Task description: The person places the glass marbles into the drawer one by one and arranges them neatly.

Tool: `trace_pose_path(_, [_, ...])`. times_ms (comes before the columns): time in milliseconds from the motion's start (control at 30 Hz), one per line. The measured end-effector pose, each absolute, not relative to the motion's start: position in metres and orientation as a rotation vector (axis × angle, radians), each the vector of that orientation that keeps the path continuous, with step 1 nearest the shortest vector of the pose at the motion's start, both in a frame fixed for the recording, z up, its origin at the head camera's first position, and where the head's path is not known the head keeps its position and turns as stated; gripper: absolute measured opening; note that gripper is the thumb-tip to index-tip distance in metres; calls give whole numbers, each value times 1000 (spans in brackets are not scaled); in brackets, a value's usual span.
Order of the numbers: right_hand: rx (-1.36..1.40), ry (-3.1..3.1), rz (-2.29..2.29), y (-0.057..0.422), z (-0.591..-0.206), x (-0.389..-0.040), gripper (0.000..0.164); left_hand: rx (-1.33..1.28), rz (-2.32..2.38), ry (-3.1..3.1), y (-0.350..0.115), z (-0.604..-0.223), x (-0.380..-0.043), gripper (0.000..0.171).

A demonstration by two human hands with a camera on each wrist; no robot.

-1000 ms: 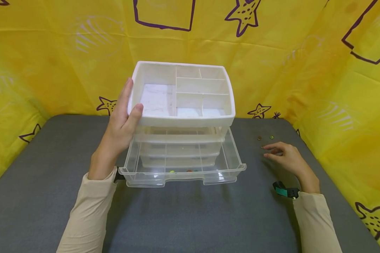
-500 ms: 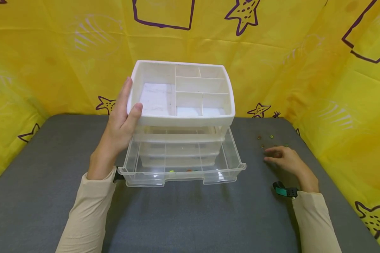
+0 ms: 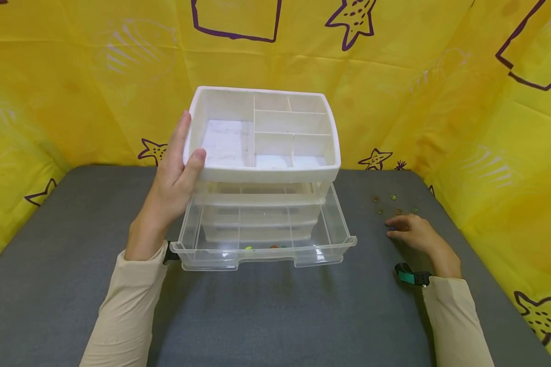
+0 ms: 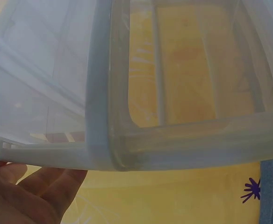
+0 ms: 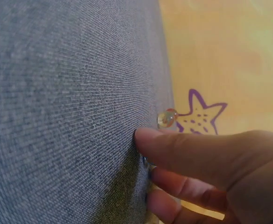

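A white plastic desk organizer (image 3: 266,174) with a divided top tray stands in the middle of the table. My left hand (image 3: 167,178) grips its upper left side, thumb over the front rim and fingers along the wall; in the left wrist view the fingertips (image 4: 73,179) show at the edge. Below the tray, a clear drawer (image 3: 266,258) is pulled out, with a few small coloured pieces inside. At the right, my right hand (image 3: 415,234) is low over the table, thumb and fingers about a small blue marble (image 3: 392,229), partly hidden; the right wrist view shows the thumb (image 5: 150,140) at the cloth.
Several small glass marbles (image 3: 398,211) lie on the grey table (image 3: 275,316) just beyond the right hand. Yellow patterned cloth (image 3: 275,61) hangs behind the table and along its sides. A black and green strap (image 3: 412,275) is at the right wrist.
My right hand has drawn slightly toward me and away from the marbles, so more of them show and a blue one appears between the fingers. The left hand and organizer stay in place.
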State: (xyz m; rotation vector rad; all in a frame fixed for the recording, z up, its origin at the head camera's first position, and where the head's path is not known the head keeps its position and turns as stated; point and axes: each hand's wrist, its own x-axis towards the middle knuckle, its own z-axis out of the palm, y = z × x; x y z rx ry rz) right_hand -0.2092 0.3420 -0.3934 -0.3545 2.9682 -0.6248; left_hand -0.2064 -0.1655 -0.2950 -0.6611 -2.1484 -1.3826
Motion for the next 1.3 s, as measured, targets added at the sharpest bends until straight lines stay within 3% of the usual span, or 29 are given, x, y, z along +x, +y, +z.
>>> trace_pose_path(333, [-397,2985,-619,339,-391,-208,18,-668,-1389,-2144,-166,-295,-207,64])
trace_pose_path(1300, [-407,2864,-774,328,-381,-206,23,-673,-1386,-2140,-166,-296,-207,64])
